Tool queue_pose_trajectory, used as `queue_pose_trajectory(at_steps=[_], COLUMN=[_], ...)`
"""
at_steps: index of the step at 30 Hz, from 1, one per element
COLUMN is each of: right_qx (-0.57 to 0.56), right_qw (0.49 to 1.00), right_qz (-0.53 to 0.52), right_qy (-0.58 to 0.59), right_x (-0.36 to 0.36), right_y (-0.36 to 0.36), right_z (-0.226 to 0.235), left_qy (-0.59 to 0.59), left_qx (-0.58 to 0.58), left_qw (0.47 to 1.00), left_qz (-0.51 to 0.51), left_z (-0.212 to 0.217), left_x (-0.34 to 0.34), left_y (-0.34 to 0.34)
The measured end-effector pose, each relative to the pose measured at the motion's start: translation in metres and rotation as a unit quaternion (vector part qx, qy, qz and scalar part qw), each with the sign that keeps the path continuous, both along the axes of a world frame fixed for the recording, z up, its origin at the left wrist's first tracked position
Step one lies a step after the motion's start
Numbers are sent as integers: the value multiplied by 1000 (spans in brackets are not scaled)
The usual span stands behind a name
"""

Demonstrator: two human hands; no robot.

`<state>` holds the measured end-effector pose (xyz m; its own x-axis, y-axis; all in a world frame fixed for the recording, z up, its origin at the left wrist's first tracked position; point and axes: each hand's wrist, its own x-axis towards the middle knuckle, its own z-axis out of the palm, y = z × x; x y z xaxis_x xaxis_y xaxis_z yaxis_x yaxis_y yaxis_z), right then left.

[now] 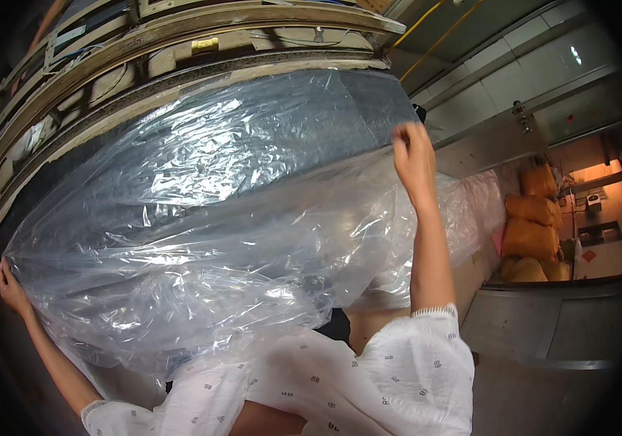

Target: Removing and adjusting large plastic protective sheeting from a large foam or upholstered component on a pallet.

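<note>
A wide, clear plastic sheet point(202, 163) lies wrinkled and shiny over a dark flat bed point(380, 98). Its near part hangs in loose folds toward my body. At the far left, my left hand point(13, 291) pinches the sheet's edge, and creases fan out from the fingers. My right hand point(414, 163) is raised at the bed's right end, with fingers curled at the sheet's edge; the exact grip is partly hidden by the hand.
Behind the bed run long wooden and metal rails point(202, 33) of a frame. More crumpled plastic point(470, 207) trails down on the right. Stacked orange sacks point(532, 232) stand beyond an opening at the right, beside a metal panel point(543, 327). Yellow lines point(434, 40) run overhead at the upper right.
</note>
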<state>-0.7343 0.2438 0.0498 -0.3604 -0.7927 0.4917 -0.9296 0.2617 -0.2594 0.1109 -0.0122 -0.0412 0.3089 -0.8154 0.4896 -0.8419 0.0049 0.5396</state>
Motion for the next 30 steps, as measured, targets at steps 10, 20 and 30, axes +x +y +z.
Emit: queue_pose_trajectory(at_steps=[10,20,30], right_qx=[109,91,59], right_qw=[980,982,989], right_qz=[138,113,89], right_qy=[90,123,101], right_x=[50,73,69], right_y=[-92,-77,-72], right_z=[-28,-23,-23], left_qy=[-30,-12,-38], left_qx=[-10,-72,-127], left_qw=[1000,997,991], left_qz=[2,17,7], left_z=[-2,26,113], left_x=[5,91,82], left_y=[8,28,120])
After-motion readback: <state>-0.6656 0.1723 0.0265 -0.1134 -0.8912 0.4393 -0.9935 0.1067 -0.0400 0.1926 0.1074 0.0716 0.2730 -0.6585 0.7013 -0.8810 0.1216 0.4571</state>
